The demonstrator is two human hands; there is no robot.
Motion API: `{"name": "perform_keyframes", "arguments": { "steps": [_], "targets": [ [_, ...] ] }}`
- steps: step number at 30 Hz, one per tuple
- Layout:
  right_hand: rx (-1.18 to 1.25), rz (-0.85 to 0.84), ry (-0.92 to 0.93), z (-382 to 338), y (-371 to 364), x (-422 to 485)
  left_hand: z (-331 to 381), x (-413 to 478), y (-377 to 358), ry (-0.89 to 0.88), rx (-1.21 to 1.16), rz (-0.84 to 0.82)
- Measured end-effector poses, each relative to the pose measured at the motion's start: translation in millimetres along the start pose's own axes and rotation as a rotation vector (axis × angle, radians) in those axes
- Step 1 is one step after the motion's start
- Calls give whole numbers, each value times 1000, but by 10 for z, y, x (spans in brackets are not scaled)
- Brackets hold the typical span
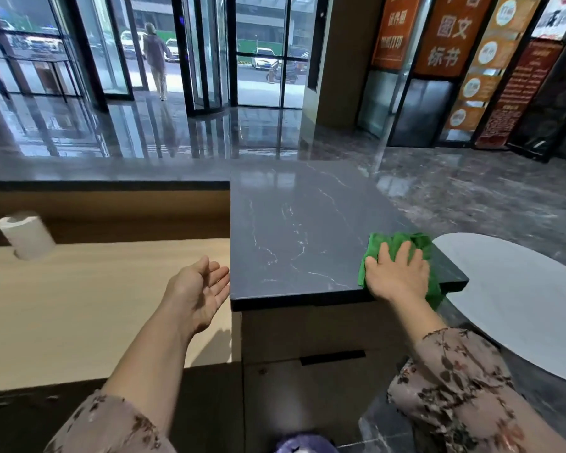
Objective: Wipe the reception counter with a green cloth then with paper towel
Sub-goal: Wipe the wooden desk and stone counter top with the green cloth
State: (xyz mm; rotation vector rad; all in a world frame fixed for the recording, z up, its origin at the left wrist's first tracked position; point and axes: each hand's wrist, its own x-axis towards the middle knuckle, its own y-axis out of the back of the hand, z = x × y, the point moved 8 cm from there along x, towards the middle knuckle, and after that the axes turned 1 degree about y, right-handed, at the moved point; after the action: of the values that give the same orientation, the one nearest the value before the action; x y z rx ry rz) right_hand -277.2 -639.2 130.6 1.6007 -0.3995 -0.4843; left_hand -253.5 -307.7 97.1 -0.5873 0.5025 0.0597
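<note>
the green cloth (374, 245) is pressed flat onto the near right corner of the dark stone desk (294, 223) by the right hand (397, 273), its fingers spread straight. the left hand (200, 289) is held open, palm up and empty, above the lower wooden desk (79, 305). a paper towel roll (25, 235) is seen upright at its far left.

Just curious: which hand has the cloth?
The right hand, pressed flat on the green cloth on the dark counter; the left hand hovers palm-up, holding nothing.
</note>
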Motion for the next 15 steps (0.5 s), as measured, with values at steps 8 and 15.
{"name": "perform_keyframes", "arguments": {
  "steps": [8,15],
  "targets": [
    [-6,82,339,-1821,-212,-1055,44,-93,177,19,43,5],
    [-69,49,675,-2164,-233,-1255,50,-66,131,33,13,-8]
  ]
}}
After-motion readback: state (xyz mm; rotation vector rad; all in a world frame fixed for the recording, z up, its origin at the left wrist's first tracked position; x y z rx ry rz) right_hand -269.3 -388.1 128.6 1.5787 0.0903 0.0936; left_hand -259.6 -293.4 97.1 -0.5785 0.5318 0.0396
